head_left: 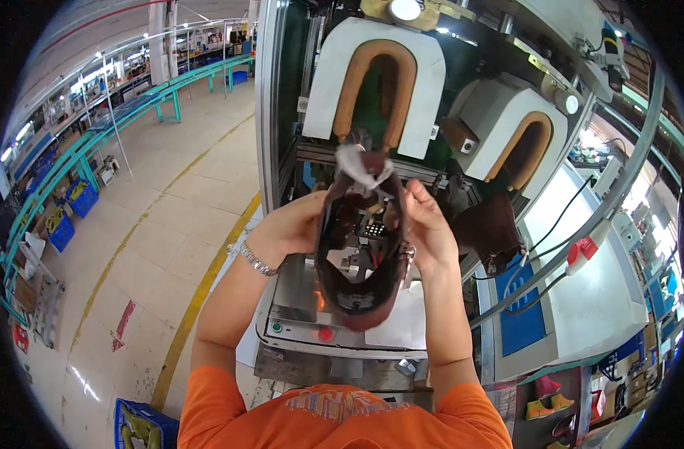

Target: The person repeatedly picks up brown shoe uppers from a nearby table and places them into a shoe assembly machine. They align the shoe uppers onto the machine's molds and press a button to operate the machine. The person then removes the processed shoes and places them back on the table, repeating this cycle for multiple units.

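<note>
In front of my chest, both hands hold a dark brown boot upper [360, 318] by its two sides. It is open through the middle, and machine parts show through it. A pale strip [363, 168] hangs at its far end, blurred. My left hand [301, 221] grips the left wall, its fingertips partly hidden behind it. My right hand [432, 228] pinches the right wall above a small metal buckle [408, 254], thumb raised along the edge. To the right, a second dark brown boot upper [491, 228] sits at the machine, clear of my hands.
Behind the upper, the machine carries two white blocks [323, 90] [488, 112] with tan U-shaped pads. A red button [325, 334] and a green button [277, 328] sit on its front panel. A grey hose [619, 198] curves at right. Blue crate [162, 419] stands lower left.
</note>
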A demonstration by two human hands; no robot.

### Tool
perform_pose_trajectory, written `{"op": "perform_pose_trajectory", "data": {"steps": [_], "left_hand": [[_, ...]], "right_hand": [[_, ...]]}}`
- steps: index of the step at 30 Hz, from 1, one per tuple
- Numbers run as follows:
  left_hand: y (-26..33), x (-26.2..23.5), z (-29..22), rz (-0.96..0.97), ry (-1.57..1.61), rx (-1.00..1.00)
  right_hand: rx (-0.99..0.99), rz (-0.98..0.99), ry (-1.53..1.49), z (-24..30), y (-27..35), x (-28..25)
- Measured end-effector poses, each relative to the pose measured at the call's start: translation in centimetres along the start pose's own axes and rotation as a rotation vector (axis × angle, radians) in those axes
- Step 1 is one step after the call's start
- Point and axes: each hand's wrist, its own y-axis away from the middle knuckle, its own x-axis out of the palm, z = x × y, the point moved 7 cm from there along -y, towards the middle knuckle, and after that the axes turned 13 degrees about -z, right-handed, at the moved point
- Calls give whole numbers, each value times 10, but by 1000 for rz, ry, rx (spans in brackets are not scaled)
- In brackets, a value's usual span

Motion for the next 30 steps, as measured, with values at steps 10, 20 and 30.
{"op": "perform_pose_trajectory", "data": {"steps": [10,20,30], "left_hand": [[-4,-7,86,-483,145,-186],[-14,-20,123,-418,112,-190],[28,-13,98,-120,-388,7]], "right_hand": [[314,-161,-210,-31,37,-92],[312,-81,-250,-40,51,-132],[181,21,80,-45,69,-111]]}}
